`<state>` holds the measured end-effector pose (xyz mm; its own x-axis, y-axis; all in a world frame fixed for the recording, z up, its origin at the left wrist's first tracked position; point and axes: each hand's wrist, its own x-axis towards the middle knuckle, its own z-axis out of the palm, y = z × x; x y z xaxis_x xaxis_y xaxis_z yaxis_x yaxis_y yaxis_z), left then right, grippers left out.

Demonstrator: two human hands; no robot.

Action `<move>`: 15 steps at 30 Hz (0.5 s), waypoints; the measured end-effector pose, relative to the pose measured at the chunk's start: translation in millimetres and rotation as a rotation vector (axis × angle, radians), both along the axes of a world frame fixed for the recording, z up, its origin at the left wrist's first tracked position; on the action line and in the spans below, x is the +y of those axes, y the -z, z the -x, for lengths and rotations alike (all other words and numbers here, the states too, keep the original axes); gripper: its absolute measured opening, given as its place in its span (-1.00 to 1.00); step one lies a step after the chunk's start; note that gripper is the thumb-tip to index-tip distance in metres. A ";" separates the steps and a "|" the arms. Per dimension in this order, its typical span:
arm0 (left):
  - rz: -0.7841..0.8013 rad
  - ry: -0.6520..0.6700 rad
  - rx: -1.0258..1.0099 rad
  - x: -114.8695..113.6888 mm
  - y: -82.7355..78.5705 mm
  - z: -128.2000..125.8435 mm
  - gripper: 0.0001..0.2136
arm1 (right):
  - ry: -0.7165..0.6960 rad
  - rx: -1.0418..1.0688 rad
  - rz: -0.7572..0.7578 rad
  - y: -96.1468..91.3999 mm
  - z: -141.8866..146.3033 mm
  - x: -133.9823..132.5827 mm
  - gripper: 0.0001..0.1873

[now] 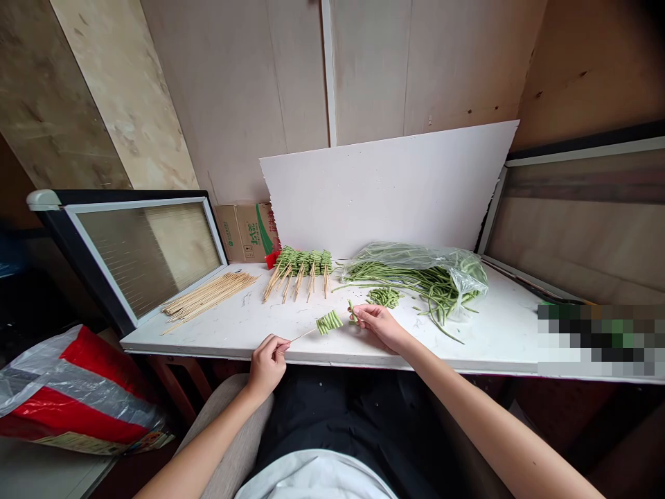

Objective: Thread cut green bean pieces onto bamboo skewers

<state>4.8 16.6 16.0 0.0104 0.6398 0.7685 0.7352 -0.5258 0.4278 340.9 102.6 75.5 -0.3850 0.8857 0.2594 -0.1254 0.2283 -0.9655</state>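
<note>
One slim wooden skewer (303,335) threaded with short green bean pieces (329,321), held at the front of a white worktop (503,343)

The person's bare left grip (269,357) is closed around the plain end of the skewer, near the worktop's front edge. The stick tilts up to the right, its bean pieces packed side by side and set crosswise. Just beyond them, the bare right grip (379,324) pinches a short green bean segment (352,312) between thumb and fingers; segment and skewer are apart. Whether the right grip also rests on the worktop, I cannot tell.

Behind the right grip sits a small heap of cut green beans (384,298). Next to it, long uncut green beans (400,276) spill from a clear plastic bag (470,277). Farther left, bunches of filled green bean skewers (306,263) lie in a row, bare ends toward the person, before a brown cardboard box (242,232) and an upright white board (389,190). Bare wooden sticks (213,294) lie in a loose pile at the left.
</note>
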 end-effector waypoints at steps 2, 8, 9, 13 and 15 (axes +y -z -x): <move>0.000 0.000 0.001 0.0 0.2 0.1 -0.80 | -0.019 0.011 0.016 0.3 -0.1 0.0 -0.57; 0.005 0.004 -0.001 0.2 0.5 0.2 -0.80 | -0.057 0.023 0.039 -0.3 -0.4 -0.1 -0.57; 0.007 0.003 -0.003 0.3 0.8 0.3 -0.80 | -0.056 0.019 0.038 -0.6 -0.4 -0.1 -0.57; 0.010 -0.004 -0.003 1.0 2.3 0.6 -0.80 | -0.052 0.002 0.024 -1.3 -0.3 -0.6 -0.56; 0.010 -0.004 -0.001 1.3 2.8 0.7 -0.80 | -0.050 0.005 0.014 -1.2 -0.4 -0.8 -0.57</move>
<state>4.1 17.9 13.2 0.0069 0.6475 0.7620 0.7370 -0.5183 0.4338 341.4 101.8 76.7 -0.4280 0.8689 0.2487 -0.1408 0.2078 -0.9680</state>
